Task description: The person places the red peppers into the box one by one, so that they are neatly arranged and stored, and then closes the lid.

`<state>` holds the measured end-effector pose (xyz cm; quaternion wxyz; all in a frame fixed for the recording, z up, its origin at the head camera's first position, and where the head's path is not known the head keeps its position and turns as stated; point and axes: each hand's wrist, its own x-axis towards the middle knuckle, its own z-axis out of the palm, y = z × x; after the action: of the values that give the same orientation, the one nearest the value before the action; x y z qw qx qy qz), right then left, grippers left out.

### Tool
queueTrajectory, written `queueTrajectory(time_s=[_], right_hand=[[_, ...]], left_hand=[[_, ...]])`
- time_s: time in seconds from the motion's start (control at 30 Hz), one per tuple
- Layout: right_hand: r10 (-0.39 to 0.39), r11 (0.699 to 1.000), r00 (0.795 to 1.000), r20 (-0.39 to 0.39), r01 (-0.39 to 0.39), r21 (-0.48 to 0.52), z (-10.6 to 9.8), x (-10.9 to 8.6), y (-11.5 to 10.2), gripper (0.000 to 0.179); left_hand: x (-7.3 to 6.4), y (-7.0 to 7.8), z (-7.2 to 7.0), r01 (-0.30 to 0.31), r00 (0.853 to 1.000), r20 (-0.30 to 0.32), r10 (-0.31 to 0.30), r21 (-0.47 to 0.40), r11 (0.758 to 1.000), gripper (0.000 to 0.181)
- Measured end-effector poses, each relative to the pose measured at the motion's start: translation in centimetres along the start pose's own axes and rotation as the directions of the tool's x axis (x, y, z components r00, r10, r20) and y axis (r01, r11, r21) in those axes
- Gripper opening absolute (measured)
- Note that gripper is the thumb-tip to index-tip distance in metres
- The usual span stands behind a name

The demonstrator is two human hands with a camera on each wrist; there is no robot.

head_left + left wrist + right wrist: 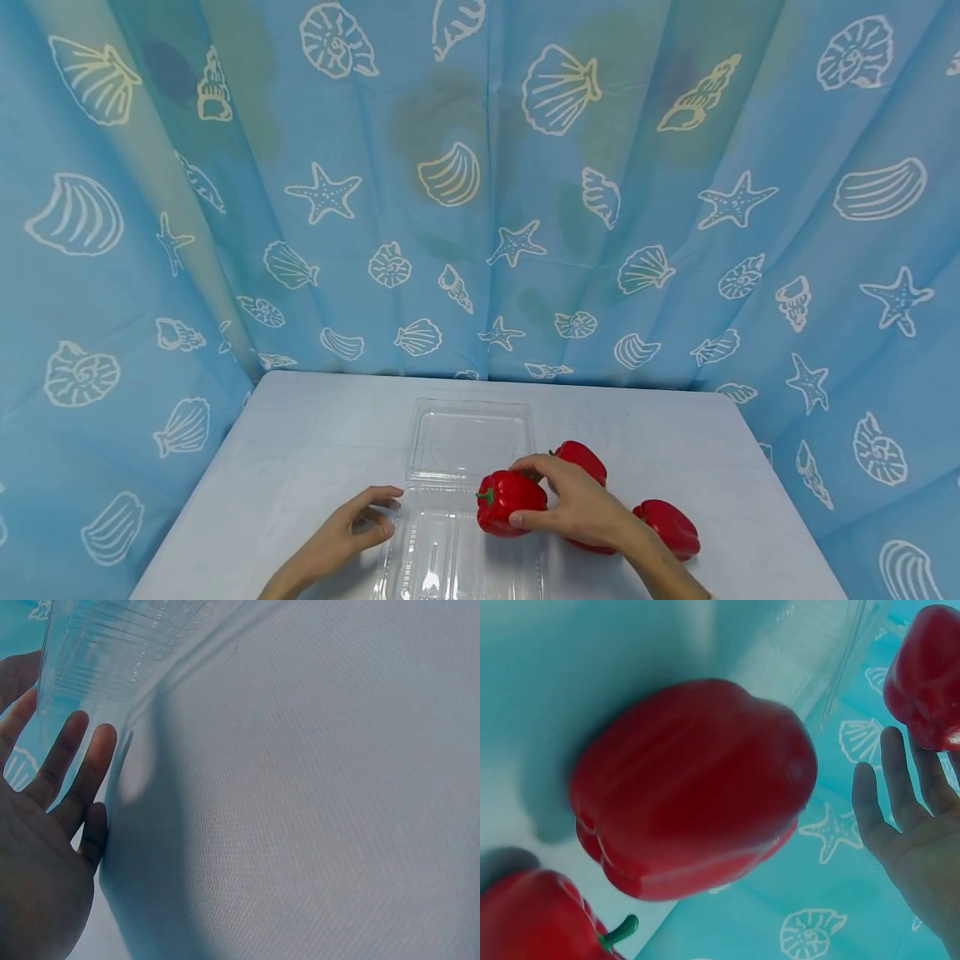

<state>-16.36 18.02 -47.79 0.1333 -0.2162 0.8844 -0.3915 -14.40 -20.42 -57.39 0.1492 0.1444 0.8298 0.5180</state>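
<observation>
My right hand [573, 508] grips a red bell pepper [512, 503] with a green stem, thumb in front and fingers behind it. The pepper is over the right part of a clear plastic clamshell container [429, 542], whose lid [471, 437] lies folded back behind the base. In the right wrist view the held pepper [926, 679] shows at the upper right against the fingers. My left hand [341, 533] is at the container's left edge, its fingers loosely bent with nothing between them; the left wrist view shows them spread beside the clear wall [112, 660].
More red peppers lie to the right of the container: one pepper [581, 461] behind my right hand, another [669, 528] beside the forearm, and one partly hidden under the hand. A white-covered table [322, 442] backs onto a blue shell-print curtain [487, 208].
</observation>
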Motion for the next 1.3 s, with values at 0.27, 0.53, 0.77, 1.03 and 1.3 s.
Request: queueTrajectory(time_s=[0.27, 0.53, 0.77, 1.03, 1.3], right_hand=[[0.012, 0.999, 0.999, 0.033, -0.011, -0.052, 0.9, 0.3, -0.2, 0.069], [0.015, 0.988, 0.999, 0.033, -0.01, -0.152, 1.7, 0.6, 0.1, 0.071], [0.02, 0.974, 1.0, 0.021, -0.015, -0.228, 2.3, 0.7, 0.1, 0.073], [0.015, 0.966, 1.0, 0.018, -0.01, -0.258, 2.7, 1.1, 0.4, 0.073], [0.006, 0.936, 1.0, 0.014, 0.0, -0.353, 3.3, 1.3, 0.4, 0.072]], left_hand=[[0.0, -0.1, 0.1, 0.002, 1.0, -0.002, -0.002, -0.003, 1.0, 0.044], [-0.2, -0.3, 0.2, 0.001, 1.0, -0.015, -0.001, 0.014, 1.0, 0.044], [-0.3, -0.3, 0.1, 0.018, 1.0, -0.003, -0.018, 0.011, 1.0, 0.045], [-0.2, 0.2, 0.0, -0.011, 1.0, 0.006, 0.011, 0.007, 1.0, 0.044], [-0.1, 0.0, 0.0, 0.009, 1.0, 0.003, -0.009, 0.019, 1.0, 0.044]])
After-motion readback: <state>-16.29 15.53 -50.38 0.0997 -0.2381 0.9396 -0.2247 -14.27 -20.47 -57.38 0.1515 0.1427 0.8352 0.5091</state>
